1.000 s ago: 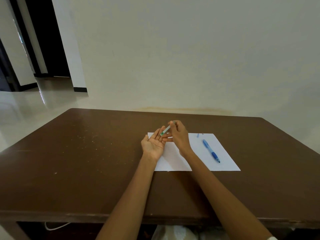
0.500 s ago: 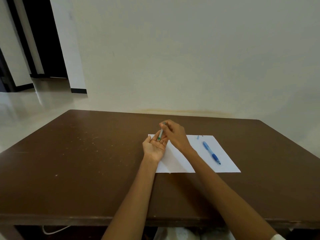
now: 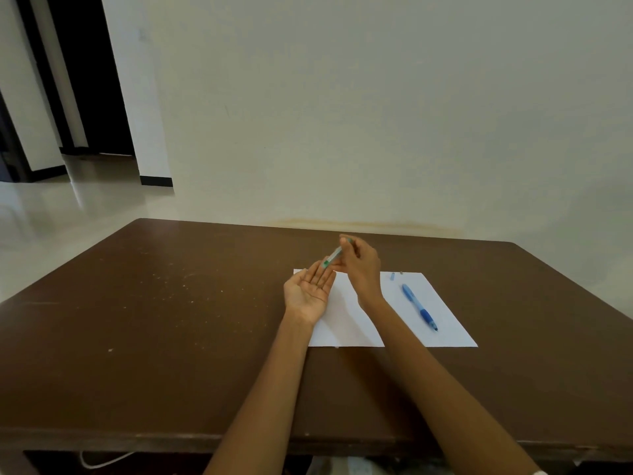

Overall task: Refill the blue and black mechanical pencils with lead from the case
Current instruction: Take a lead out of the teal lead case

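Note:
My right hand (image 3: 359, 265) pinches a slim clear lead case (image 3: 333, 257) with a green end, tilted so the green end points down at my left fingertips. My left hand (image 3: 308, 291) lies palm up and flat over the left part of a white sheet of paper (image 3: 445, 303). The blue mechanical pencil (image 3: 418, 306) lies on the right half of the sheet, tip toward me. Two small loose parts, a pale blue cap (image 3: 392, 276) and a tiny dark piece (image 3: 401, 273), sit at the sheet's far edge. No black pencil is visible.
The paper lies on a brown wooden table (image 3: 154, 320) with light specks on its left half. A cream wall stands right behind the table's far edge. At the far left, tiled floor leads toward a dark doorway.
My right hand has lifted and tilted the lead case again after holding it steeper over the palm. My left palm has opened flatter. The blue pencil has not moved.

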